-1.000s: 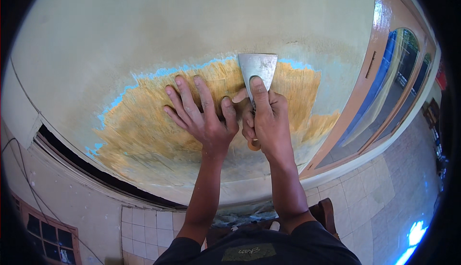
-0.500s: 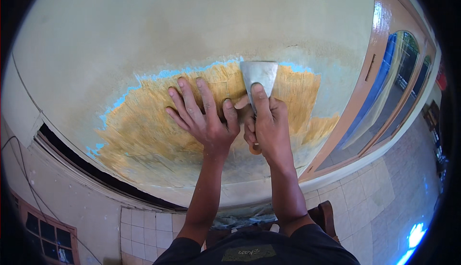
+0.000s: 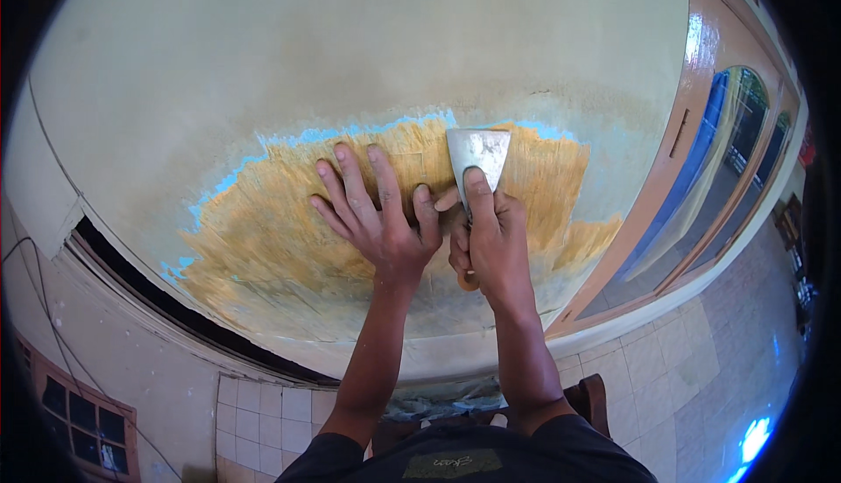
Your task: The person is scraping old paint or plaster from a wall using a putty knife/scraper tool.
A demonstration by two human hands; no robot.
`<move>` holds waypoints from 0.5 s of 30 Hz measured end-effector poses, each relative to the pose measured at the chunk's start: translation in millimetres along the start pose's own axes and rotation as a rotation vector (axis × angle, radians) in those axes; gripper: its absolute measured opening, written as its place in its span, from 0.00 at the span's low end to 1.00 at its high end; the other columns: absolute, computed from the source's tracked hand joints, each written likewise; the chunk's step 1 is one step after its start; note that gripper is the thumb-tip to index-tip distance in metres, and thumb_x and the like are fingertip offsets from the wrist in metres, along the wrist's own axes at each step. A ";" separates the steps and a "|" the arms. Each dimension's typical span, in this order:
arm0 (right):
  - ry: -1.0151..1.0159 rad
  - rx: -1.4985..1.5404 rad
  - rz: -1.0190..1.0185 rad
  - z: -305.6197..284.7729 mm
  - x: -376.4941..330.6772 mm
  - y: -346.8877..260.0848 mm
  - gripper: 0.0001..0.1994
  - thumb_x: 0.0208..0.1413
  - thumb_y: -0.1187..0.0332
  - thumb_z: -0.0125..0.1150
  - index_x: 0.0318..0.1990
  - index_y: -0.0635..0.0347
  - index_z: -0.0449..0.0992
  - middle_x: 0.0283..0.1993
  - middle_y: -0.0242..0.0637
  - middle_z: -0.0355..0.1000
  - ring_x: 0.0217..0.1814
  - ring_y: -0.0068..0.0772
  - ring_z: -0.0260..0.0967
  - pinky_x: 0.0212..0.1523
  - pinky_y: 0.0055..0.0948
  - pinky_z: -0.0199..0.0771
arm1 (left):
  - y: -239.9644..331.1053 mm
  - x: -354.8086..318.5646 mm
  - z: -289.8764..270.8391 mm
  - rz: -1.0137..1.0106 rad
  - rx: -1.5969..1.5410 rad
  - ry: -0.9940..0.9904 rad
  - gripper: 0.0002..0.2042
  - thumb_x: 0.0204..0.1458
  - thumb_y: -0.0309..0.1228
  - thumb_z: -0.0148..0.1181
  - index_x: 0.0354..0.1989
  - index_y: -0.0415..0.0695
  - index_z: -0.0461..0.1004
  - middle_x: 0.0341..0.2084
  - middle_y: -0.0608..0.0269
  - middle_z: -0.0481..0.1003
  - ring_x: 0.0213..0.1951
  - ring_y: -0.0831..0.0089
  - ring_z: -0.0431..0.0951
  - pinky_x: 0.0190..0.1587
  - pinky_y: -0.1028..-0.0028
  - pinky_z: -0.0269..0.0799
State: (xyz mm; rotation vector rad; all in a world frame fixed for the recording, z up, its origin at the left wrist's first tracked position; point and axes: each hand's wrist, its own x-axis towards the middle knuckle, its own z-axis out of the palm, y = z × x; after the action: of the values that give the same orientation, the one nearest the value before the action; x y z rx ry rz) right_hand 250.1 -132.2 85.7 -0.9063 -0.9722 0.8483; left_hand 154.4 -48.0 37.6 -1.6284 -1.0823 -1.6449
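My right hand (image 3: pixel 492 242) grips a scraper (image 3: pixel 480 148) with a wide grey metal blade, thumb laid along the blade and index finger pointing left. The end of its orange-brown handle shows under the fist. The blade lies against a scraped patch (image 3: pixel 543 168) of yellow-tan wall, its edge a little below the patch's upper border. My left hand (image 3: pixel 381 211) rests flat on the same patch, fingers spread, its thumb close to the right index fingertip. A ragged strip of light blue paint (image 3: pixel 350 130) runs along the patch's upper edge, under greenish-beige painted wall (image 3: pixel 350 36).
A pinkish-brown wooden frame (image 3: pixel 653 181) with glass and a blue curtain (image 3: pixel 692 176) borders the wall at right. A dark gap (image 3: pixel 175 308) runs along the lower left edge. Below lie floor tiles (image 3: pixel 263 422) and a brown wooden piece (image 3: pixel 597 400). A cable (image 3: pixel 53 325) hangs at left.
The scraper and my right hand have slid down slightly, so the blade edge now sits below the blue strip. My left hand stays in place on the wall. The view has shifted a little.
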 end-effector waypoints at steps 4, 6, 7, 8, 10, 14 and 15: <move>-0.014 0.010 -0.041 4.3 -1.3 -9.0 0.27 0.73 0.51 0.45 0.32 0.67 0.76 0.11 0.29 0.59 0.08 0.18 0.54 0.10 0.24 0.51 | 1.8 1.6 -1.5 -0.011 -0.001 0.022 0.29 0.66 0.49 0.42 0.66 0.40 0.68 0.71 0.41 0.57 0.73 0.38 0.51 0.72 0.41 0.34; -0.012 -0.011 -0.049 3.1 -5.0 -5.5 0.26 0.73 0.51 0.45 0.32 0.67 0.76 0.11 0.29 0.58 0.08 0.18 0.54 0.10 0.24 0.51 | 1.3 1.7 -3.9 -0.005 0.005 0.014 0.29 0.66 0.49 0.42 0.67 0.39 0.68 0.71 0.41 0.57 0.73 0.38 0.51 0.72 0.41 0.34; 0.018 0.002 0.007 -1.7 -9.6 -0.9 0.26 0.73 0.51 0.45 0.32 0.66 0.76 0.11 0.29 0.58 0.08 0.19 0.54 0.11 0.24 0.51 | 1.7 1.7 -3.2 -0.005 0.002 0.019 0.29 0.66 0.49 0.42 0.67 0.39 0.68 0.71 0.41 0.57 0.73 0.38 0.51 0.72 0.41 0.34; 0.049 0.013 0.064 -4.4 -10.7 1.0 0.26 0.73 0.52 0.45 0.32 0.66 0.75 0.11 0.29 0.58 0.08 0.19 0.54 0.11 0.24 0.52 | 1.6 1.0 -2.8 0.004 0.011 0.006 0.30 0.66 0.50 0.41 0.68 0.40 0.66 0.72 0.42 0.56 0.73 0.40 0.50 0.72 0.41 0.35; 0.024 0.015 0.039 -0.8 -3.1 -5.2 0.25 0.73 0.51 0.45 0.32 0.66 0.75 0.12 0.28 0.58 0.08 0.19 0.54 0.10 0.24 0.52 | 1.3 1.8 -2.7 0.012 0.018 -0.010 0.31 0.67 0.50 0.41 0.70 0.41 0.63 0.72 0.42 0.54 0.74 0.41 0.48 0.71 0.41 0.35; 0.002 0.014 -0.027 1.6 -2.2 -3.4 0.25 0.73 0.51 0.46 0.33 0.66 0.75 0.12 0.28 0.58 0.08 0.19 0.54 0.10 0.24 0.51 | -0.1 2.5 -3.4 0.006 0.016 0.000 0.31 0.67 0.50 0.41 0.70 0.41 0.63 0.72 0.42 0.54 0.74 0.41 0.48 0.72 0.41 0.35; 0.000 0.017 -0.028 -0.4 -4.3 -1.8 0.25 0.73 0.51 0.46 0.33 0.66 0.75 0.12 0.28 0.58 0.08 0.19 0.54 0.10 0.24 0.51 | -0.3 2.3 -3.1 0.008 0.015 -0.004 0.31 0.67 0.50 0.41 0.70 0.41 0.63 0.72 0.42 0.54 0.74 0.41 0.48 0.72 0.41 0.35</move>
State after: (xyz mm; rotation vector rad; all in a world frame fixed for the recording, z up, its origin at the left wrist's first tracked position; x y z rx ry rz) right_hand 249.4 -136.8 85.8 -0.8768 -0.9741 0.8314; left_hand 152.4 -50.1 40.1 -1.6254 -1.0858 -1.6254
